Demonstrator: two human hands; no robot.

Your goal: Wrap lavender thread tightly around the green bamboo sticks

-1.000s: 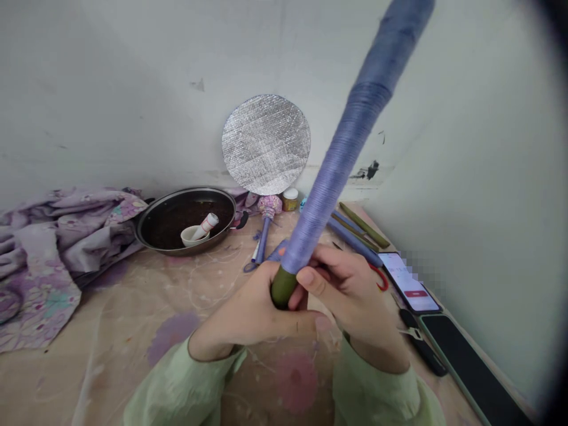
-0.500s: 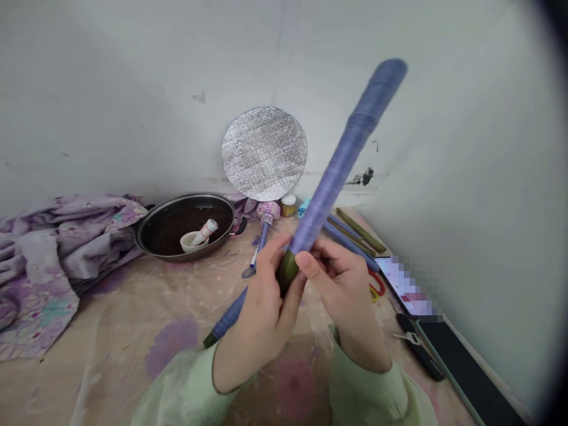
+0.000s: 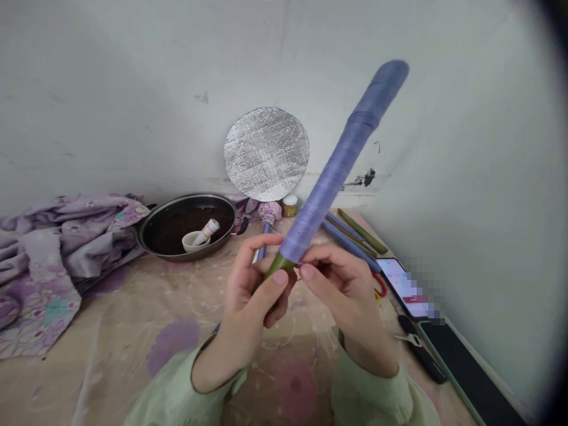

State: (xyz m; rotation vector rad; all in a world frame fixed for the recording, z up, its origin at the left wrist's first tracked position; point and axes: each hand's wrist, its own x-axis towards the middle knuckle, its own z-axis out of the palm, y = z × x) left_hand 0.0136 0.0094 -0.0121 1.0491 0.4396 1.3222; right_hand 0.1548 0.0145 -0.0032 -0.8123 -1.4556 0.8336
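Pan, cloth and phones around the table's edges

On the table (image 3: 133,331), purple floral cloth (image 3: 93,231) lies left of a dark pan (image 3: 164,231) holding a white bowl (image 3: 190,242); a silvery disc (image 3: 266,154) stands far center, near a lidded jar (image 3: 290,206); a lit phone (image 3: 402,284) lies right.

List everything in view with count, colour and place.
wrapped stick: one, blue-purple, green end, in both hands
foil disc: one, silver, before wall
floral bundle: one, pink-purple, below disc
jar: one, yellowish, white lid, beside bundle
cloth: one heap, purple floral, left
pan: one, dark, back left
bowl: one, white, in pan
roll: one, white, in bowl
loose sticks: at least three, green and blue, right
red loop: one, beyond right hand
phone: one, lit, right
slab: one, black, near phone
key: one, silver, on black holder
tablecloth: one, beige floral, underneath
wall: pale grey, behind
left hand, right hand: on stick
sleeves: two, pale green
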